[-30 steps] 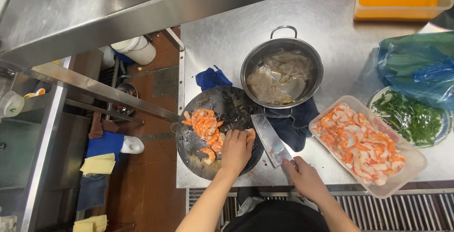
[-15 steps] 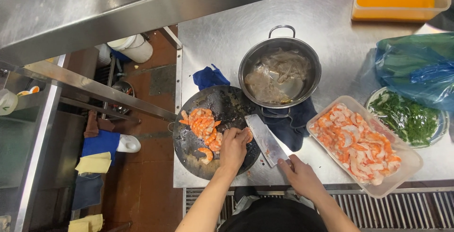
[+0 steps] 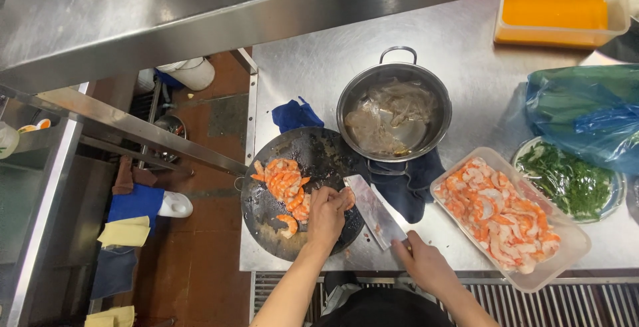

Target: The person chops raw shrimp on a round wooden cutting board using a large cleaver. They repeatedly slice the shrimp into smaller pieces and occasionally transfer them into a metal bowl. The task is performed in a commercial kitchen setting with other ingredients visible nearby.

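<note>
Seen from the head camera, the left hand [image 3: 327, 212] presses down on a shrimp [image 3: 347, 198] at the right edge of the round dark chopping board [image 3: 313, 160], fingers curled together over it. The right hand [image 3: 426, 265] is closed around the handle of a cleaver [image 3: 374, 210], whose broad blade lies tilted with its tip just beside the left fingertips. A heap of cut shrimp pieces [image 3: 283, 182] sits on the left half of the board, and one more curled piece [image 3: 287, 226] lies nearer the front rim.

The chief risk is the blade meeting the left fingers, since they sit right against it and partly hide the shrimp. The shrimp looks wet, so it could slide under the edge and send the cut astray. The board hangs over the left edge of the steel table [image 3: 319, 67] and rests partly on a blue cloth [image 3: 296, 114]; a hard chop could tip or shift it. The pot [image 3: 394, 110] and the plastic tub of whole shrimp [image 3: 509, 217] crowd the right elbow
</note>
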